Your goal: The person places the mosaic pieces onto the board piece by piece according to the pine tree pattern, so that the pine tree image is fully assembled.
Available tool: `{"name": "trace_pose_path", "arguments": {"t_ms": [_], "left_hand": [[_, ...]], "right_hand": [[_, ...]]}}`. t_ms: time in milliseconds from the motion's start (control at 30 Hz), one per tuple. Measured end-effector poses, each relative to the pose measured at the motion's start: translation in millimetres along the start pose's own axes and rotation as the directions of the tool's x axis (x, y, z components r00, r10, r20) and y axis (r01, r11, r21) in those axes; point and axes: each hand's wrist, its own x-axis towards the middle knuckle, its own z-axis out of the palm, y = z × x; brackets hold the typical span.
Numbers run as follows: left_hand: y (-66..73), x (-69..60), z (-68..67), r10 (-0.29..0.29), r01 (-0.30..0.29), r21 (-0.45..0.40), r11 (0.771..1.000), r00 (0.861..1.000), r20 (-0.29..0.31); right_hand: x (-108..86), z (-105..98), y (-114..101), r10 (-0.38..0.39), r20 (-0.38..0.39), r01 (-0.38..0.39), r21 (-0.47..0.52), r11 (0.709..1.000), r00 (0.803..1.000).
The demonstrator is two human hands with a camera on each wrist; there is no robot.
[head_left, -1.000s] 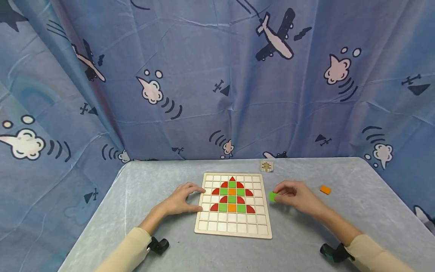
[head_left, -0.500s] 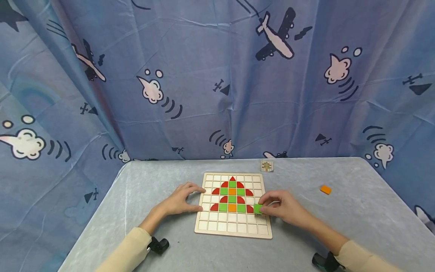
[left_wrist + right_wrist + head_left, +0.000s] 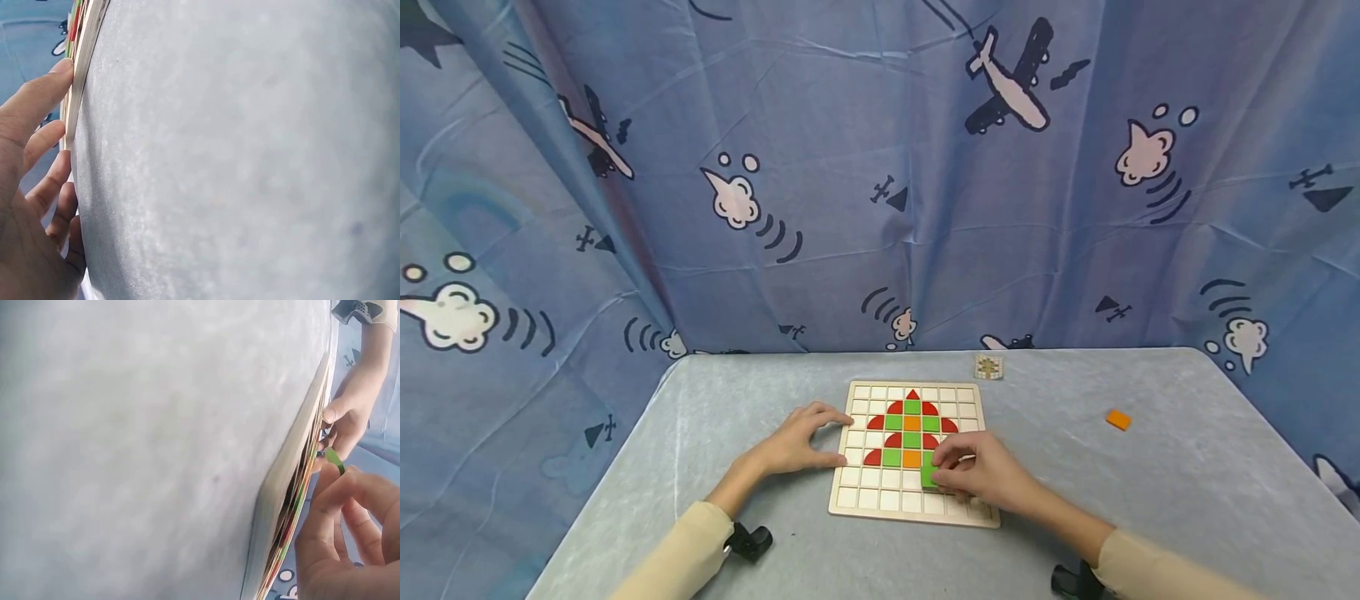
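Note:
A pale wooden grid board (image 3: 880,500) lies on the table, its cells partly filled with red, green and orange tiles in a tree-like pattern. My left hand (image 3: 797,440) rests against the board's left edge, thumb and fingers spread and touching the rim. Over the lower right part of the pattern, my right hand (image 3: 981,473) pinches a green square tile (image 3: 928,477) between thumb and fingers. In the right wrist view the green tile (image 3: 334,458) is seen edge-on at the fingertips, just above the board. The right hand hides some cells on the board's right side.
A loose orange tile (image 3: 1118,418) lies on the grey tabletop (image 3: 1075,383) to the right. Behind the board is a small pattern card (image 3: 988,367). A blue printed curtain (image 3: 820,208) hangs behind the table.
My right hand has carried the green tile leftward from beside the board to over its lower rows. The left hand has stayed at the board's left edge.

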Motion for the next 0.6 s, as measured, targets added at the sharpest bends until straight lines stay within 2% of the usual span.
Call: {"name": "trace_pose_path", "arguments": {"t_ms": [233,600], "left_hand": [[0.5,0.1,-1.0,-0.001,0.001,-0.001,1.000,1.000,0.000],[-1.5,0.1,0.4,-0.003,0.003,0.006,1.000,1.000,-0.001]], "right_hand": [[9.6,12,-4,0.015,0.008,-0.015,-0.008,1.000,1.000],[18.1,24,-8,-0.018,0.004,0.018,-0.145,0.989,1.000]]}}
